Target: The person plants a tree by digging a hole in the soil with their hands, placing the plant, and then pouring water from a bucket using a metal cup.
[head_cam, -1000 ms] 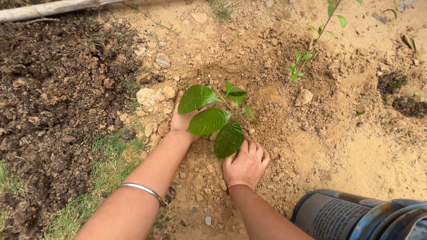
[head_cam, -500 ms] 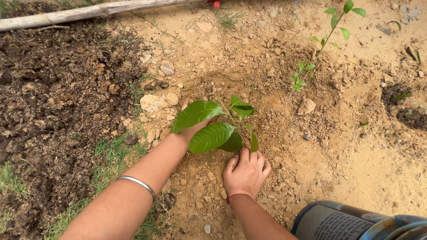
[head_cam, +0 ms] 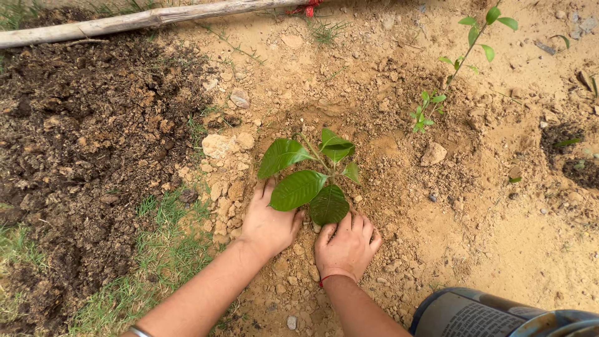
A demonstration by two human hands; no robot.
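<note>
A small sapling with broad green leaves stands in loose sandy soil. My left hand lies palm down on the soil just left of the stem, fingers spread, partly under the leaves. My right hand presses flat on the soil in front of the stem, fingers together; a red thread circles its wrist. Neither hand holds anything. The stem's base is hidden by the leaves.
Dark tilled earth and grass patches lie to the left. A wooden pole runs along the top. A thinner sapling grows at upper right. Stones sit nearby. A blue cylindrical container lies at bottom right.
My left hand has pulled back from behind the sapling towards me and now rests beside my right hand. The sapling's leaves shifted slightly. My right hand stayed put.
</note>
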